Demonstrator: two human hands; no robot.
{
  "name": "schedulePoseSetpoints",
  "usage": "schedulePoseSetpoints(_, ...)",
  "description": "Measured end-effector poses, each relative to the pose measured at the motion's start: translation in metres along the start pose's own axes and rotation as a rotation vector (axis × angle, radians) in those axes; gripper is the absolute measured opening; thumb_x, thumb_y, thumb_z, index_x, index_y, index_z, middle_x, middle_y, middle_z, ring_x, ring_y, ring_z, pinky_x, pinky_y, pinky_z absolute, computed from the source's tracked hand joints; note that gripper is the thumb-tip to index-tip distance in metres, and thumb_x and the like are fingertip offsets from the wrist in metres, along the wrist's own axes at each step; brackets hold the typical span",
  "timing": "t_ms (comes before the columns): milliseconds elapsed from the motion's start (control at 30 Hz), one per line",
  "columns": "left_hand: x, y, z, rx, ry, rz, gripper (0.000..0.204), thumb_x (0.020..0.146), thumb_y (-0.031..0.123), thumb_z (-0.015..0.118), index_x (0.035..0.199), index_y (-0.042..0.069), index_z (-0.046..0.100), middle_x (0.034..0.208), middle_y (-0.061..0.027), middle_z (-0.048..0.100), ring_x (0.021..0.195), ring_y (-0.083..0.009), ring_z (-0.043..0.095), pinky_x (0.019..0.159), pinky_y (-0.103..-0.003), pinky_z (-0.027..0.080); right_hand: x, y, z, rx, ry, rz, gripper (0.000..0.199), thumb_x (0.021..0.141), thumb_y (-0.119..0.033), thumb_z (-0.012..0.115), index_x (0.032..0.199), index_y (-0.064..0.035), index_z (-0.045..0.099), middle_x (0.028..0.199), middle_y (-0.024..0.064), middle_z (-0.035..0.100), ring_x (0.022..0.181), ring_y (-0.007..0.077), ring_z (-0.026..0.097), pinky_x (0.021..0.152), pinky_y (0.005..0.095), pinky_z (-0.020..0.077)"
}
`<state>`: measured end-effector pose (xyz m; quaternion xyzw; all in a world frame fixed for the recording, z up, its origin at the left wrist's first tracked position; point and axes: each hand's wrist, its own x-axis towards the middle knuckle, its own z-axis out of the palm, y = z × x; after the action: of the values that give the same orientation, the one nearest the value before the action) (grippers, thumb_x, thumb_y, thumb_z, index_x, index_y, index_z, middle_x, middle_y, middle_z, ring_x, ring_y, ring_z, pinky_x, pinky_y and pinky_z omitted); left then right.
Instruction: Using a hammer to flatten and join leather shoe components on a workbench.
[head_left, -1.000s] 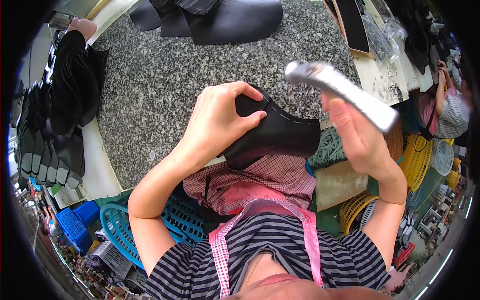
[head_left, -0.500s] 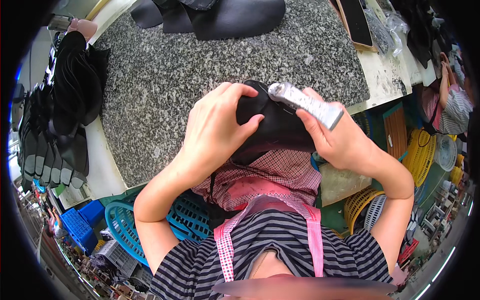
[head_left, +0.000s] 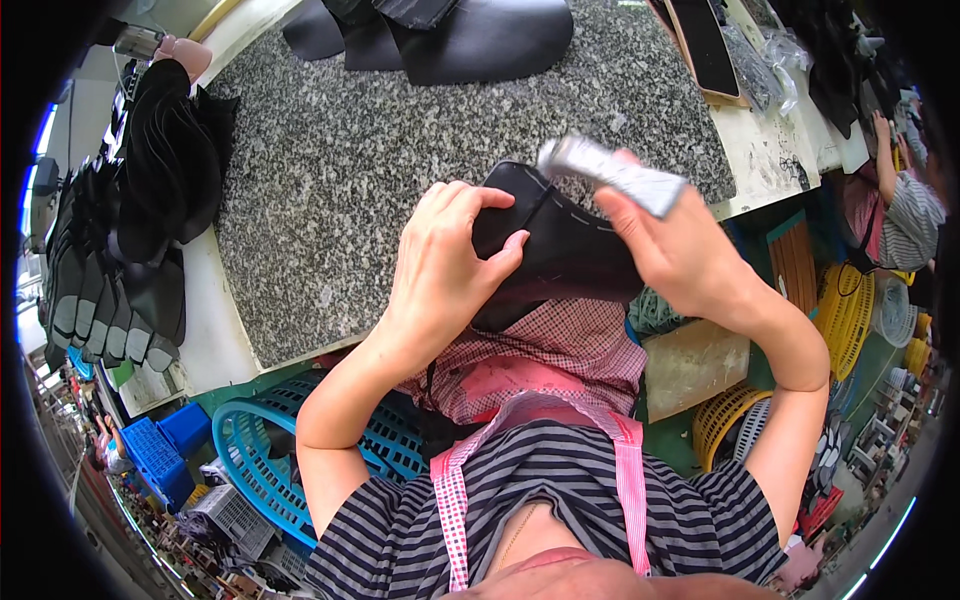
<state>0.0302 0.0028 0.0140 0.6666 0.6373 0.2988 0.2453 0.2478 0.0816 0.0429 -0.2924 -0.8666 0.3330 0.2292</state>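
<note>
A black leather piece (head_left: 570, 250) with pale marked lines lies folded along the near edge of the stone slab, over my lap. My left hand (head_left: 440, 245) is closed on its left part, with thumb and fingers on the leather beside a raised seam. In my right hand (head_left: 685, 250) is a silver metal hammer (head_left: 610, 172), gripped with the thumb along the near side. The hammer's rounded end is above the leather's far edge, blurred by motion, and looks apart from it. My palm hides the rest of the hammer.
The speckled stone slab (head_left: 330, 190) covers the bench. Black leather pieces (head_left: 490, 45) lie at its far side, and more hang in a stack (head_left: 150, 190) on the left. A phone (head_left: 700, 45) lies far right. Blue (head_left: 235, 450) and yellow (head_left: 840, 320) baskets stand below.
My right hand has raised the hammer slightly off the leather, away from me. The leather's seam and marked lines show more plainly. My left hand keeps its hold.
</note>
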Motion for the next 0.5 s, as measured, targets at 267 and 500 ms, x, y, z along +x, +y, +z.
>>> schedulePoseSetpoints(267,0.000,-0.004,0.002,-0.011,0.048,0.043,0.029,0.075,0.011,0.077,0.100,0.002,0.064,0.095,-0.0138,0.064,0.095,-0.0328,0.060,0.085,-0.041,0.049,0.005,-0.017,-0.008,0.333,-0.110,0.400,0.034,0.101,-0.023,0.052,0.124,0.0013,0.057,0.083,0.0114,0.060,0.072,0.0170,0.059,0.067,0.0318,0.0464)
schedulePoseSetpoints(500,-0.005,0.002,0.007,0.064,0.119,0.061,0.027,0.078,0.008,0.076,0.101,0.002,0.064,0.092,-0.0127,0.060,0.091,-0.0316,0.057,0.082,-0.040,0.046,-0.009,-0.064,-0.024,1.406,0.134,0.124,0.043,0.089,-0.043,0.071,0.094,-0.0126,0.041,0.062,0.0001,0.040,0.042,0.0065,0.032,0.036,0.0233,0.0257)
